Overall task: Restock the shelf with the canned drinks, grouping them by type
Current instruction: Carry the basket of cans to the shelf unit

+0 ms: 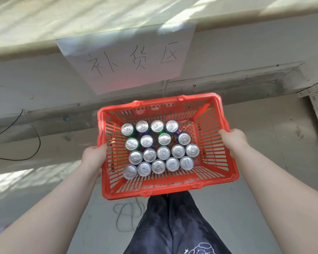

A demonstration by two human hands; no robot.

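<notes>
**Full basket of cans, nothing on the shelf yet**

The person is facing a pale wall ledge with a handwritten paper sign (128, 59) taped on it, and is holding a red plastic basket (165, 193) out in front. The left hand (95, 156) is gripping the left rim and the right hand (234, 139) is curling over the right rim. Inside, the canned drinks (163, 153) are standing upright in rows, the far ones showing green and blue sides. Loaded like that it's probably heavy and the slatted walls may be flexing, so two hands on the rims seems right. Single cans are smooth and dent easily, so gripping round the body looks best.
</notes>
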